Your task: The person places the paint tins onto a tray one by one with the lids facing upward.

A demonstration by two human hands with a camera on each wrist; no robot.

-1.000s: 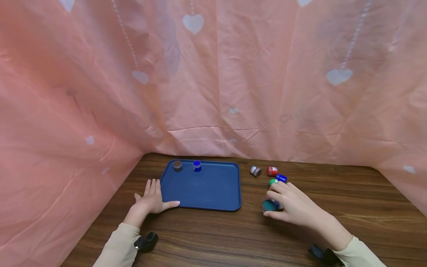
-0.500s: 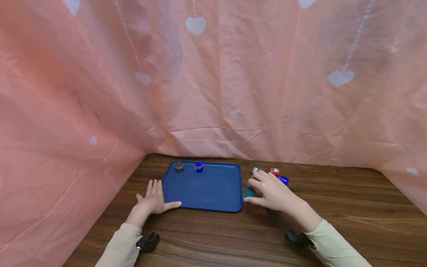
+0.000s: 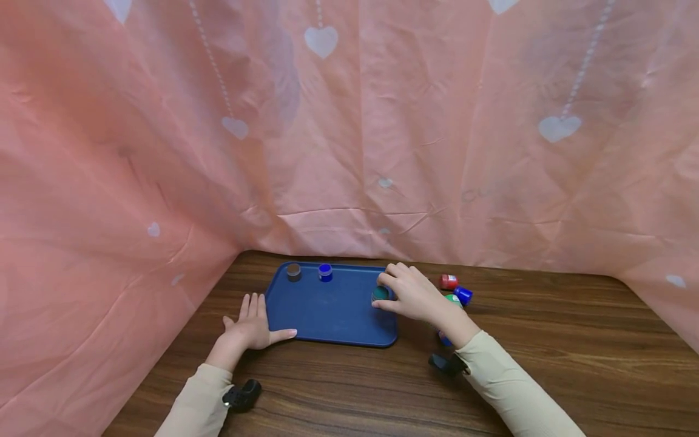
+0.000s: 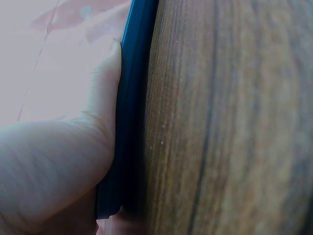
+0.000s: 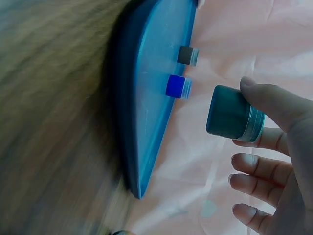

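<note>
A blue tray (image 3: 333,318) lies on the brown wooden table (image 3: 546,364). My right hand (image 3: 406,292) holds a teal-capped little jar (image 3: 380,294) over the tray's right part; the right wrist view shows the teal-capped jar (image 5: 234,115) pinched between thumb and fingers above the tray (image 5: 151,132). A brown-capped jar (image 3: 293,272) and a blue-capped jar (image 3: 325,272) stand at the tray's far edge. My left hand (image 3: 252,325) lies flat on the table, its thumb (image 4: 105,83) against the tray's near-left rim (image 4: 129,147).
To the right of the tray lie a red-capped jar (image 3: 448,281), a blue jar (image 3: 463,295) and a green-capped one (image 3: 453,298), partly behind my right forearm. A pink heart-patterned cloth (image 3: 349,133) walls in the table at the back and both sides.
My right hand has carried the teal-capped jar leftward from the cluster of jars to above the tray's right part. The left hand has stayed in place.
</note>
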